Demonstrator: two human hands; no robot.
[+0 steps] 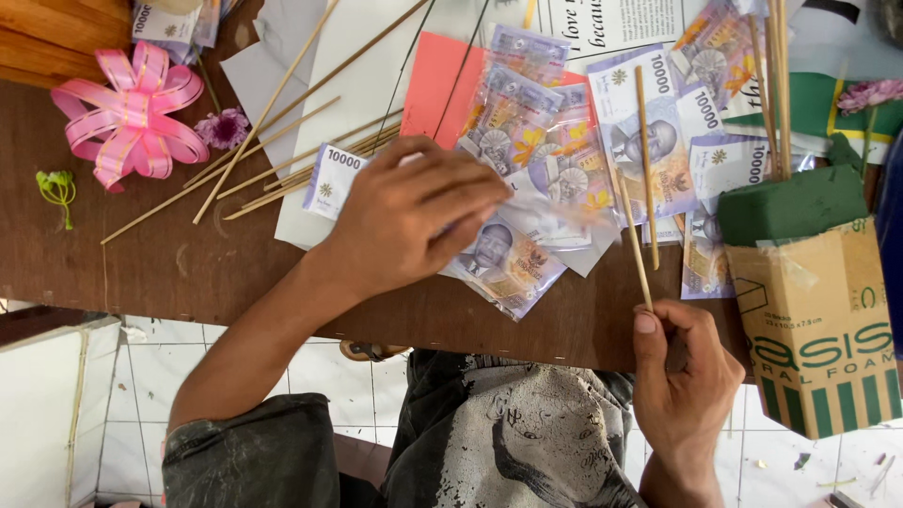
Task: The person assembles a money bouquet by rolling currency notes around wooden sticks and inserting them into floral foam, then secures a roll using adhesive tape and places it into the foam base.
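Left hand (414, 221) is lying flat, fingers spread, pressing down on a purple banknote in a clear sleeve (503, 259). That note is sitting at the near edge of the brown table (188, 273), just beside the red paper sheet (437, 89) and on its near side.

Right hand (687, 376) is pinching the lower end of a thin wooden stick (635, 240), fingers closed narrowly around it. The stick's upper end is reaching over the sleeved note's right corner.

Landmark: the red sheet. Left of it, a loose bundle of sticks (282, 169) is lying fanned out, and farther left a pink ribbon bow (127, 113). Right of it, more sleeved notes (658, 141) are overlapping, then a green foam block (790, 202) is sitting on a cardboard box (818, 320).

Risks, as judged:
- Sleeves are looking slick; the pressed note is overhanging the table edge and could slide off if the palm lifts.
- The stick is thin; a hard push could snap it or pierce the plastic.
- The stick could land crooked against the sleeve.
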